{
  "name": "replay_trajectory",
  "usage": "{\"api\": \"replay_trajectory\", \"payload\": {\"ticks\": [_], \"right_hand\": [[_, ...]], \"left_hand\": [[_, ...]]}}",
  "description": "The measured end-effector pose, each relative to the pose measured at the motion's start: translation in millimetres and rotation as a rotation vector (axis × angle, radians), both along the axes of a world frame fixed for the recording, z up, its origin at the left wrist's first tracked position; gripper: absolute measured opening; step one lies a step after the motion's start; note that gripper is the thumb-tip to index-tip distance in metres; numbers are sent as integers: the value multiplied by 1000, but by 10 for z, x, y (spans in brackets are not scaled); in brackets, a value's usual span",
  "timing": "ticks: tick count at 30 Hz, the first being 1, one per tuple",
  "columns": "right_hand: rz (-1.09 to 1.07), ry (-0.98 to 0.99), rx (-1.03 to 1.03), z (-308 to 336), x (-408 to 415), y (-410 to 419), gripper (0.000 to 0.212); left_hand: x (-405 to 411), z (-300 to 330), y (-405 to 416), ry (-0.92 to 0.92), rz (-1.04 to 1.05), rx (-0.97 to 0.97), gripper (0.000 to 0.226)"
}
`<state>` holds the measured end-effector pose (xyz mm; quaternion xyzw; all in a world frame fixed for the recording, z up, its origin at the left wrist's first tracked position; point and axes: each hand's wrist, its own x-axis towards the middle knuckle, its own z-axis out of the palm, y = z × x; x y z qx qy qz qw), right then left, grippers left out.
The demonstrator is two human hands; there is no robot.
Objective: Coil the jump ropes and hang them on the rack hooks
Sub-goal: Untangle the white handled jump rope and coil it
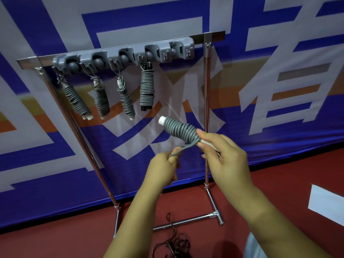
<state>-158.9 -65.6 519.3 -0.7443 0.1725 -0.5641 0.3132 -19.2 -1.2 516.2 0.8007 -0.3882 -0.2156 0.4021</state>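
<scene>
Coiled grey rope point(179, 132): right hand point(221, 155) is gripping its handle end; left hand point(163, 169), at eight o'clock, is pinching the loose tail.

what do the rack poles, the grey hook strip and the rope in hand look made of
Rack poles: likely chromed or polished steel, with bright mirror-like streaks. Hook strip: probably moulded plastic, matt grey with rounded shapes. Held jump rope: smooth grey cord, perhaps PVC or rubber, wound on white, seemingly plastic handles.
</scene>
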Motion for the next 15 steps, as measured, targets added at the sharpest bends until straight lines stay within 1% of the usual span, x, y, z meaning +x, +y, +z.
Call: {"api": "replay_trajectory", "payload": {"ticks": [2, 3, 5, 6, 9, 10, 12, 15], "right_hand": [[-14, -17, 35, 2, 1, -50, 35], [-24, -24, 64, 7, -2, -88, 36], [-35, -24, 146, 24, -3, -191, 38], [-35, -23, 198, 29, 1, -249, 39], [-27, -39, 346, 37, 3, -390, 36], [-24, -54, 375, 49, -1, -419, 34], [-18, -85, 406, 77, -8, -467, 33], [-16, -79, 414, 104, -1, -522, 33]], "left_hand": [[1, -50, 27, 292, -89, -69, 49], [13, -84, 46, 452, -129, -135, 46], [74, -139, 80, 735, -187, -281, 35], [111, -163, 98, 820, -213, -334, 29], [200, -261, 141, 924, -282, -408, 18], [219, -296, 152, 944, -300, -415, 20], [257, -366, 169, 991, -303, -417, 33], [315, -445, 190, 1022, -297, -416, 41]]}}
